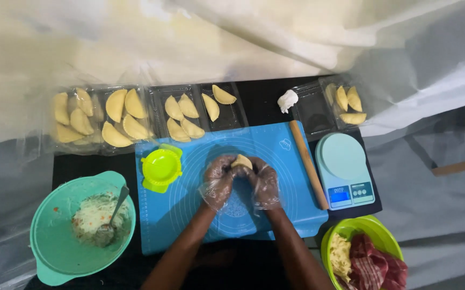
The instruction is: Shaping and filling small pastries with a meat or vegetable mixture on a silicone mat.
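Note:
Both my hands wear thin clear plastic gloves and meet over the blue silicone mat (275, 145). My left hand (217, 181) and my right hand (266, 183) together pinch a small pale folded dough piece (241, 160) between the fingertips, held just above the mat's middle. A lime-green round dumpling press (161, 167) lies shut on the mat's left edge, a hand's width from my left hand.
Several clear trays (232, 122) of folded pastries line the back. A teal bowl (55, 247) holds filling and a spoon (113, 215). A wooden rolling pin (309, 164), a kitchen scale (344, 171), a dough lump (287, 100) and a green bowl (372, 225) with dough and a red cloth sit right.

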